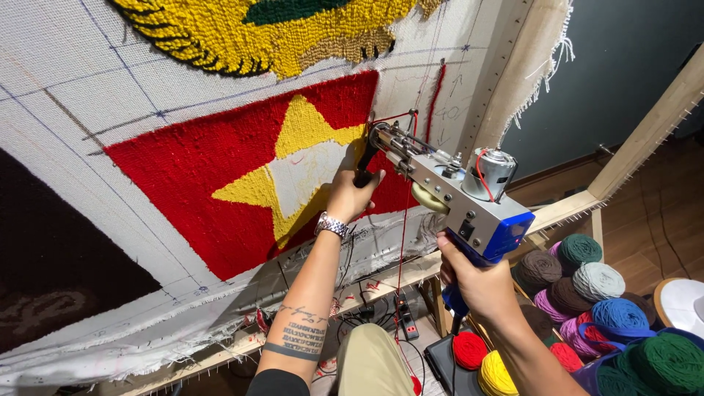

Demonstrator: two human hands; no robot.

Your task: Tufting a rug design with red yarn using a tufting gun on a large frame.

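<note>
Both hands clamp a tufting gun (447, 187), left hand (350, 194) steadying, right hand (477, 282) on its grip, filling red around the star (293, 172); next it needs steady pressure.

A dark grey wall (623, 66) rises behind a brown wooden floor (660, 227).

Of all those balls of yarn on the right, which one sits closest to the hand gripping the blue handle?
The red yarn ball, just below the right hand. The yellow ball lies lower still, and the brown ball, green and blue ones sit farther right.
</note>
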